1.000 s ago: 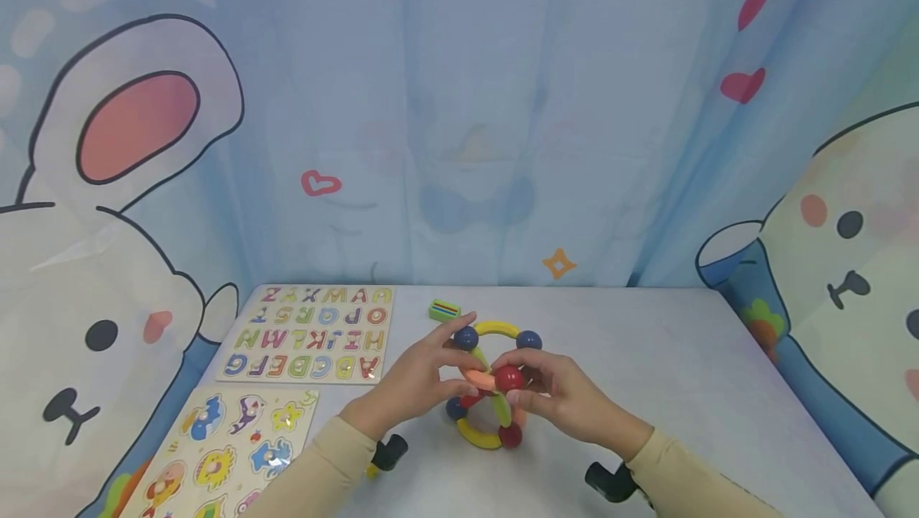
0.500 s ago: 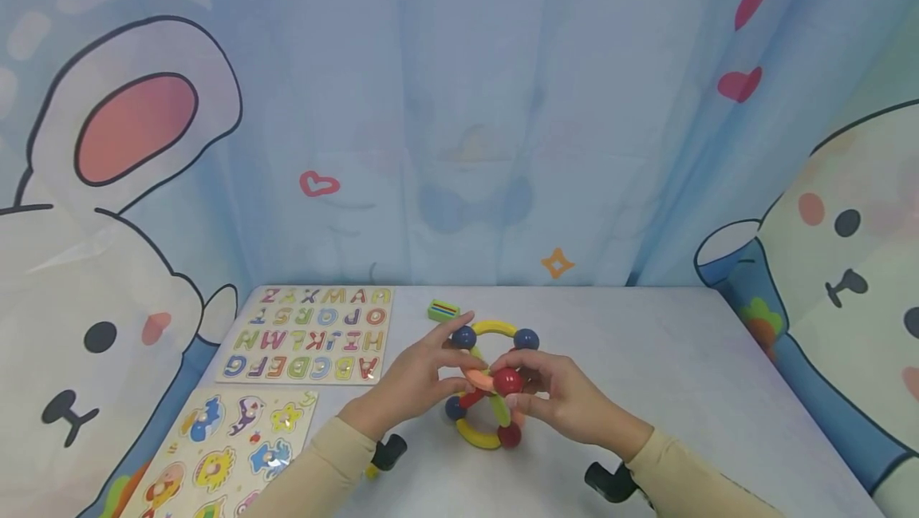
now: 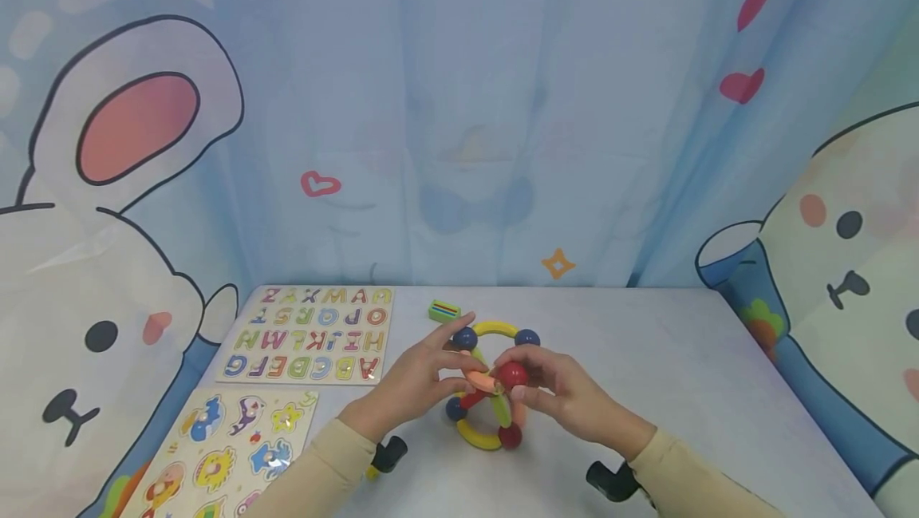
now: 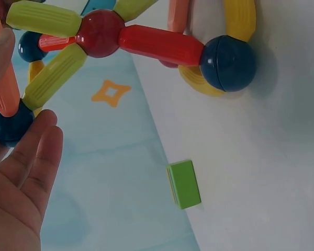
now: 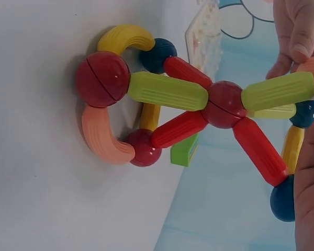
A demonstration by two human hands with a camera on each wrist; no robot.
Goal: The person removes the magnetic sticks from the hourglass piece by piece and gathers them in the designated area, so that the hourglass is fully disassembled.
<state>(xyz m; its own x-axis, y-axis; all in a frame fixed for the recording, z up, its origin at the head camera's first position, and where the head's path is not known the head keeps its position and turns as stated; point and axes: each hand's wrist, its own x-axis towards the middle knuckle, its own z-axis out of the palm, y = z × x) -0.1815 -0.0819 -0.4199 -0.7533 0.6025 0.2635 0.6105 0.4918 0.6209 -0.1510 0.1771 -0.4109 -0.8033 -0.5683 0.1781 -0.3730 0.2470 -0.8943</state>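
Observation:
A magnetic stick-and-ball construction [image 5: 225, 104] stands upright on the table, with straight green and red sticks meeting at a red centre ball. Curved yellow and orange sticks join blue and red balls at its base and top. My left hand [image 3: 409, 382] pinches a curved orange stick [image 3: 483, 381] at the top, its other fingers by a blue ball [image 4: 13, 127]. Between thumb and fingers of my right hand [image 3: 577, 402] is a red ball [image 3: 513, 375], just apart from the orange stick's near end. The right wrist view does not show that ball.
Behind the construction lies a small green striped block [image 3: 444, 310]. To the left are an alphabet puzzle board [image 3: 305, 381] and an animal puzzle board [image 3: 237, 402]. A patterned curtain [image 3: 467, 103] hangs along the table's back edge.
My right hand has drawn the red ball slightly up and right, off the end of the orange stick, which is now visible. The left hand has stayed nearly still.

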